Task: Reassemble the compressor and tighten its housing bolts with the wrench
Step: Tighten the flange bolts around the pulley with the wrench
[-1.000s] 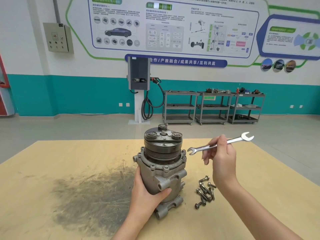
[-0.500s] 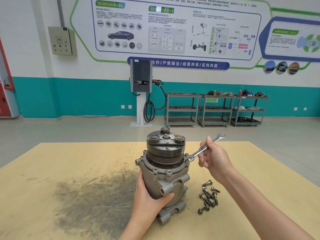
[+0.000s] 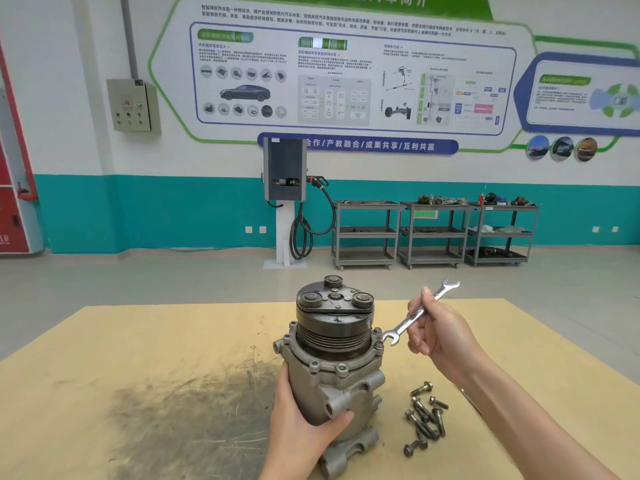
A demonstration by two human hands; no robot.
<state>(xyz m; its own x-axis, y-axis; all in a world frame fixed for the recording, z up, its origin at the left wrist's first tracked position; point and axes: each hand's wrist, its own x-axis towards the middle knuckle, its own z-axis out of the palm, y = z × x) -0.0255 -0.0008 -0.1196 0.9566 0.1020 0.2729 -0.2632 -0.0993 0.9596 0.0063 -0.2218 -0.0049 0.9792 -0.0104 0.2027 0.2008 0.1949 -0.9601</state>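
Note:
A grey metal compressor with a dark grooved pulley on top stands upright on the wooden table. My left hand grips its lower body from the left and front. My right hand holds a silver open-end wrench tilted down to the left. The wrench's lower jaw sits at a bolt head on the right rim of the housing flange. Several loose bolts lie on the table to the right of the compressor.
A dark greasy smear covers the table left of the compressor. Beyond the table are a charging post and three grey shelf carts against the teal-and-white wall.
My right hand has brought the wrench down and left from above the table to the flange's right-side bolt. My left hand keeps its grip on the compressor.

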